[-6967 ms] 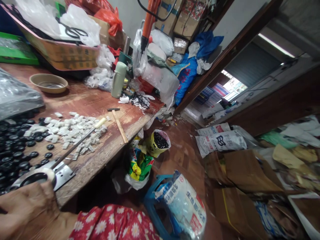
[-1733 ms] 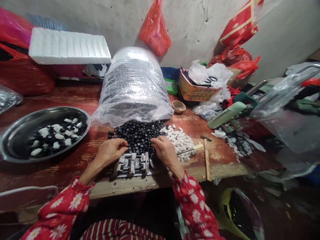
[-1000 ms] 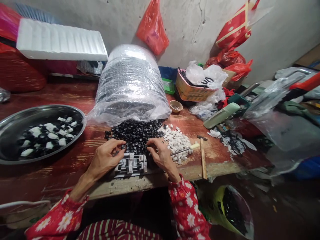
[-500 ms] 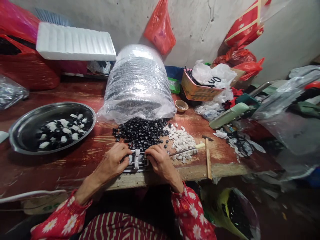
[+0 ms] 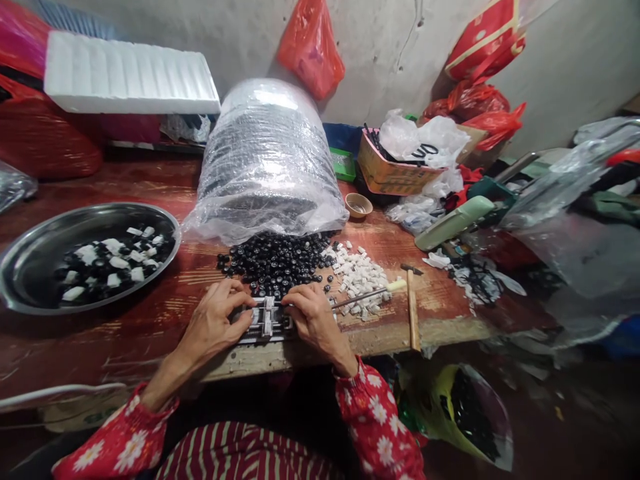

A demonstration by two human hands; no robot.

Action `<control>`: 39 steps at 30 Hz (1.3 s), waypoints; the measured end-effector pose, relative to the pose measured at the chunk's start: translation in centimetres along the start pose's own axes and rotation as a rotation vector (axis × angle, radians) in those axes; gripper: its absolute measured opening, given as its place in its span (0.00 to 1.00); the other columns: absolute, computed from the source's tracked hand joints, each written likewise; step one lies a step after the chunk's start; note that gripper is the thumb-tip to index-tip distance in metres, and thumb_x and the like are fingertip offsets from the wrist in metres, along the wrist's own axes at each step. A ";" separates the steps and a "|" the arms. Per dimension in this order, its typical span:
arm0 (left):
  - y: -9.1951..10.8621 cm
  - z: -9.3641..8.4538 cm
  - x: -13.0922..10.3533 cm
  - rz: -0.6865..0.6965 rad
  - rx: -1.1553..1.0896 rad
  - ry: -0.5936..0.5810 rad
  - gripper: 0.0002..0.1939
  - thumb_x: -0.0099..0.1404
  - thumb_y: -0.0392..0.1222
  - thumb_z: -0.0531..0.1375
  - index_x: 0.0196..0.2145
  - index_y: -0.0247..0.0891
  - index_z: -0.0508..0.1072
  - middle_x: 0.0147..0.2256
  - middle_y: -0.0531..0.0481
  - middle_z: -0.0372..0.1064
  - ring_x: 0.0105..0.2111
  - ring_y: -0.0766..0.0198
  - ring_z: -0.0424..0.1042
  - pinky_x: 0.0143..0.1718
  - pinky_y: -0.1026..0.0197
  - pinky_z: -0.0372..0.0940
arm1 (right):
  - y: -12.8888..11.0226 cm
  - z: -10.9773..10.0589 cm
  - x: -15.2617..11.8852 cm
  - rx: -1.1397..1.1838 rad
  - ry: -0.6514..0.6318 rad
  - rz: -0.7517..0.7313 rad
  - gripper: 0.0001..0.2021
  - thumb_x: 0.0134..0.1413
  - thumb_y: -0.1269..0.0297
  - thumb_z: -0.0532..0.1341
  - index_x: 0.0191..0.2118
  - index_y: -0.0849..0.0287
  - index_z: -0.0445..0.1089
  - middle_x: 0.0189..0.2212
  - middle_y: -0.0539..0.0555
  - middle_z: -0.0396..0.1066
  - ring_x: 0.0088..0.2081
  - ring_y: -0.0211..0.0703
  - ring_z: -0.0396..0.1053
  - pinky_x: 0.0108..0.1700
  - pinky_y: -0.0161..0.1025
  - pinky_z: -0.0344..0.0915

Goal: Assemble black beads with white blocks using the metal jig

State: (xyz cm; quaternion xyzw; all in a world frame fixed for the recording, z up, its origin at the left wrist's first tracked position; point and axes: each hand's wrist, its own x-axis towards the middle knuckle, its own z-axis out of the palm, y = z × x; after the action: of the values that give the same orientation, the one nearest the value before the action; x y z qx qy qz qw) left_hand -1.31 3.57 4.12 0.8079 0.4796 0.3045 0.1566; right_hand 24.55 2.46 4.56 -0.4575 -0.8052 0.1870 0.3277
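Observation:
A small metal jig (image 5: 269, 317) with thin rods lies at the table's front edge, a white plastic piece across its middle. At the jig's left end is my left hand (image 5: 216, 315), thumb and forefinger curled together; whatever is between them is hidden. My right hand (image 5: 316, 319) pinches at the right end, its fingertips by a thin rod and covering what they hold. Just beyond the jig spreads a heap of small black wheels (image 5: 280, 263). To its right is a pile of white plastic pieces (image 5: 357, 277), with a light-handled screwdriver (image 5: 367, 297) lying across it.
A hammer (image 5: 412, 307) lies right of the white pile. At left stands a metal basin (image 5: 30, 267) holding black and white parts. Behind the wheels rises a large plastic-wrapped bundle (image 5: 273, 160). A small bowl (image 5: 359, 205) and a box (image 5: 395, 175) stand at the back right.
The whole view has shifted slightly, so things sit further left. Both hands stay at the jig's two ends, with the left fingers slightly re-posed.

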 end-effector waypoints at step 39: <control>-0.4 -0.3 -1.9 0.030 0.040 -0.047 0.20 0.69 0.55 0.64 0.56 0.51 0.79 0.58 0.45 0.73 0.57 0.48 0.69 0.56 0.46 0.65 | 4.3 -10.4 -13.2 -0.899 0.061 0.241 0.14 0.75 0.59 0.56 0.47 0.54 0.79 0.37 0.58 0.78 0.44 0.54 0.71 0.52 0.50 0.60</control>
State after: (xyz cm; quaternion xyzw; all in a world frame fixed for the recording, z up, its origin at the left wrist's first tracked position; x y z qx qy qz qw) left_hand -2.52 2.10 3.48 0.8248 0.4697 0.2783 0.1473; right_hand 39.34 -6.66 4.69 -0.6497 -0.7374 -0.1572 0.0966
